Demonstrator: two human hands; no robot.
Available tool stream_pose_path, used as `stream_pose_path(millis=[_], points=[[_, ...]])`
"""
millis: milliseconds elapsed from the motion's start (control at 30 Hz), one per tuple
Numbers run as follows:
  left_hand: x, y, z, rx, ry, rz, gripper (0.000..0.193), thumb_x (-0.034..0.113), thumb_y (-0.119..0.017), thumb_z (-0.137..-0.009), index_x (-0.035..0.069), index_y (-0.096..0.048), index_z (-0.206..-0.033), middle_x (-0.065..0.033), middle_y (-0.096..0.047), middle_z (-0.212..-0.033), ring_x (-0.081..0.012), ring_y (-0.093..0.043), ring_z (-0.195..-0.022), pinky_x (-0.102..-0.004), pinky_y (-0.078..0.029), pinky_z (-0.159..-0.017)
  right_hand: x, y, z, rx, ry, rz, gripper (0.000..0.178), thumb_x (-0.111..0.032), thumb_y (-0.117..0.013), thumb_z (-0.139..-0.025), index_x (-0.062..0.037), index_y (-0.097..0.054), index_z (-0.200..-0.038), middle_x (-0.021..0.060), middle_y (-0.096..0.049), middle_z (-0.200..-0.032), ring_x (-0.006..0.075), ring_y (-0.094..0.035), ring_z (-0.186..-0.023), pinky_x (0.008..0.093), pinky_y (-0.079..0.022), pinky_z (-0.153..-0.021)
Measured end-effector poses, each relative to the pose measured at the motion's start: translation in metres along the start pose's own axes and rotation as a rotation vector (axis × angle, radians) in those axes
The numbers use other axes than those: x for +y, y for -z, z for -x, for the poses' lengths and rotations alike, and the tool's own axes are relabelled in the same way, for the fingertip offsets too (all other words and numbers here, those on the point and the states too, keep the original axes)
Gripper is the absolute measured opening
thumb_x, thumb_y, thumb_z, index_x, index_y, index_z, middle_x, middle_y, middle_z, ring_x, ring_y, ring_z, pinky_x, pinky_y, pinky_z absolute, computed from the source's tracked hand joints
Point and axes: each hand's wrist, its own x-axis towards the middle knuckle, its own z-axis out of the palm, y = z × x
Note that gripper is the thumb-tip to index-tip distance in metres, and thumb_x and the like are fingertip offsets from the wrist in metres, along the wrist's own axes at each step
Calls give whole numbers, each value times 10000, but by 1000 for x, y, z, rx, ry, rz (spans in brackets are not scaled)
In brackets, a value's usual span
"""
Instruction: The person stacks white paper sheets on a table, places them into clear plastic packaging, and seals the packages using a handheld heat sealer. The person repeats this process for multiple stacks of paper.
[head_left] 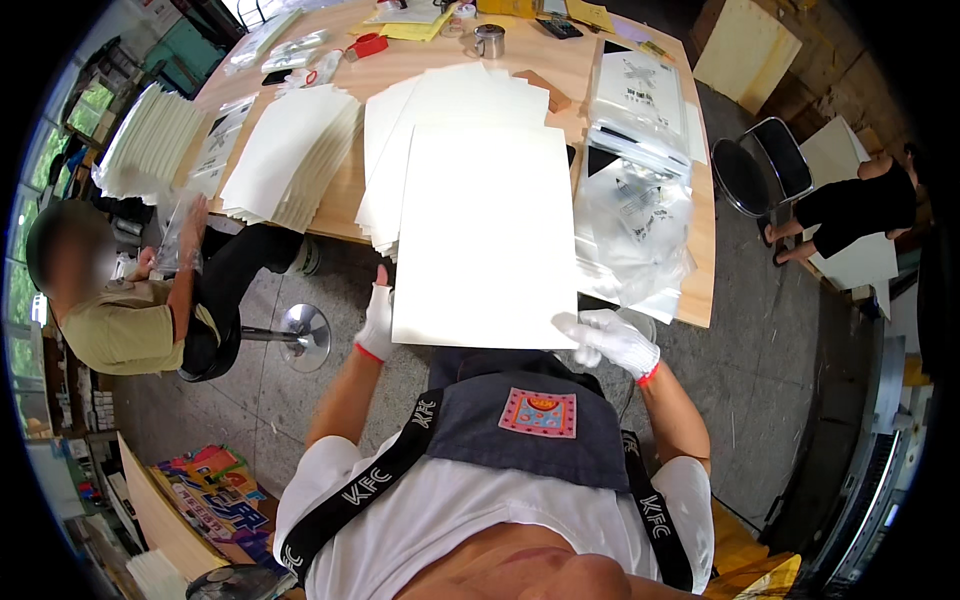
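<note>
A large white sheet of paper or thin board [485, 235] lies in front of me, its near end jutting past the table edge toward my body. My right hand [615, 342], in a white glove with a red cuff, pinches its near right corner, thumb on top. Beside its left edge is my left hand [376, 322], gloved too, with a bare thumb tip sticking up; its other fingers are hidden, so its grip is unclear. Beyond and partly beneath the held sheet, more white sheets [385, 135] lie in a loosely fanned stack on the wooden table [702, 250].
Clear printed plastic bags [640, 205] lie right of the sheets. Further stacks of white sheets [290, 150] stand left. A seated co-worker [135, 310] handles a clear bag [180, 230]. Red tape [366, 46] and a metal cup [489, 41] sit farther back. A black chair [765, 165] stands right.
</note>
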Motion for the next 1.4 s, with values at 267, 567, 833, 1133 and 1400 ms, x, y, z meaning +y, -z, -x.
stream_pose_path(millis=[267, 567, 833, 1133, 1400], points=[[42, -82, 29, 151, 20, -802, 481, 180, -616, -919, -33, -497, -1333, -119, -630, -1192, -187, -629, -1046, -319, -531, -876, -5, -5, -76, 209, 601, -484, 476, -131, -540, -977, 20, -446, -1419, 104, -613, -1294, 183, -562, -1177, 312, -432, -1017], [-44, -166, 35, -163, -254, -1379, 1018, 237, -728, -846, 71, -20, -1558, -240, -235, -1552, -363, -364, -1385, -454, -384, -1072, -67, -44, -16, 426, 617, 40, 643, -314, -678, -890, -40, -458, -1428, 200, -466, -1437, 263, -487, -1299, 328, -395, -1076], [-104, -226, -45, -823, -920, -1843, 880, 460, -699, -833, -57, -343, -1450, -279, -251, -1543, -399, -222, -1459, -463, -258, -1155, -19, -7, 66, 925, 579, -371, 282, -201, -671, -914, -16, -670, -1126, 66, -702, -1007, 136, -644, -911, 301, -515, -788], [-181, -289, -190, -483, -536, -1985, 664, 112, -663, -797, 55, -428, -1416, -163, -595, -1201, -296, -609, -1031, -386, -480, -927, 80, 14, 179, 1309, 226, 336, 289, -214, -734, -834, -41, -685, -1060, 189, -637, -1176, 324, -670, -968, 358, -535, -827], [-138, -315, -259, -651, -68, -1055, 533, 15, -560, -881, 62, -482, -1406, -51, -635, -1152, -130, -596, -1025, -263, -470, -922, 105, 12, 155, 1101, 120, 726, 265, -211, -665, -855, -39, -598, -1045, 219, -551, -1325, 414, -628, -1035, 443, -542, -843]])
